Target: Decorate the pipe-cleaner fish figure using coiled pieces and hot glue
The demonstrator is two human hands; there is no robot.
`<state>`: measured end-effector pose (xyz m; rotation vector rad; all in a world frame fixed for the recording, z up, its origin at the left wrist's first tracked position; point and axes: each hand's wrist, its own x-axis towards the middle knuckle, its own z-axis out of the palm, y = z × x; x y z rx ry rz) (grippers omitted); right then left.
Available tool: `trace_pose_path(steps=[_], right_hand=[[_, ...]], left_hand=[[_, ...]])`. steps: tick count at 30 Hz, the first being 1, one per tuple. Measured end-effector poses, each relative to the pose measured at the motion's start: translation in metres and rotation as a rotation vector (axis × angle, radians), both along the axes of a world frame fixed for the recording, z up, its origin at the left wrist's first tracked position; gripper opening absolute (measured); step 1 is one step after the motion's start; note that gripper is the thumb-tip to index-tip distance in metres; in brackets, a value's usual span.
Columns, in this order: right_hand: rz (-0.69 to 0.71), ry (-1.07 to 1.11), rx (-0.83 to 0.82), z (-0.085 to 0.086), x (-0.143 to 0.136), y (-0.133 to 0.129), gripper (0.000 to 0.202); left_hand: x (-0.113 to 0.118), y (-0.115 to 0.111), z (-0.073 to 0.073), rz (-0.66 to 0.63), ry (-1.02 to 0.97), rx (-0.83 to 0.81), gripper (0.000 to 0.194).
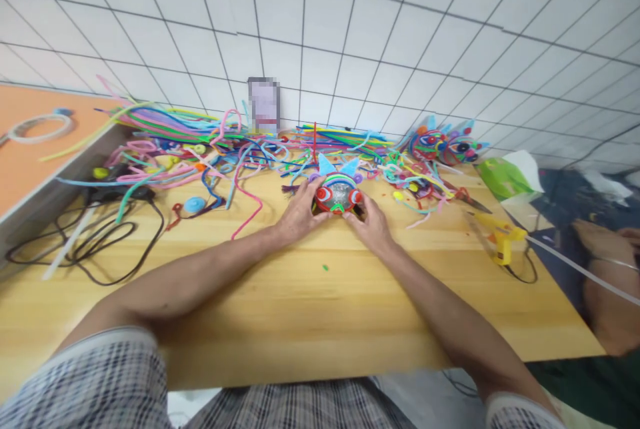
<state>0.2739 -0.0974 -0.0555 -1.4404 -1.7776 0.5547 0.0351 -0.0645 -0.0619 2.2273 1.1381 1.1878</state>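
A small mask-like figure (pixel 341 194) with a silver face, red ringed eyes, a green mouth and two light-blue pointed ears is held upright near the middle of the wooden table (pixel 300 322). My left hand (pixel 301 210) wraps round its left side, and my right hand (pixel 371 217) grips its right side. Both thumbs come near each other below the face. The back of the figure is hidden. A small green scrap (pixel 325 268) lies on the table in front of it.
Colourful pipe cleaners (pixel 185 129) pile along the white tiled wall. Finished-looking figures (pixel 445 142) stand at the back right. A yellow glue gun (pixel 505 242) lies at right, a black cable (pixel 100 249) at left. Another person's arm (pixel 610 282) shows at the right edge.
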Motion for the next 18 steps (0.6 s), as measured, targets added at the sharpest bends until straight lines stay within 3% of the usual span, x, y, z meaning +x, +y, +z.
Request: trace_pose_path(steps=[4, 10, 12, 14, 18], right_hand=[[-0.011, -0.052, 0.022, -0.005, 0.002, 0.002, 0.057], [-0.060, -0.037, 0.030, -0.005, 0.003, 0.002, 0.061], [-0.078, -0.014, 0.031, -0.005, 0.003, 0.001, 0.063], [-0.091, 0.008, 0.050, -0.005, 0.004, 0.001, 0.062], [-0.100, 0.011, 0.085, -0.006, 0.005, 0.001, 0.054]], left_hand=[[-0.001, -0.003, 0.004, -0.001, 0.051, -0.028, 0.091], [-0.005, -0.015, 0.023, 0.062, 0.094, -0.044, 0.114], [-0.008, -0.018, 0.033, 0.115, 0.042, -0.017, 0.102], [-0.012, -0.018, 0.043, 0.124, -0.057, 0.019, 0.077], [-0.015, -0.019, 0.060, 0.028, -0.234, 0.091, 0.030]])
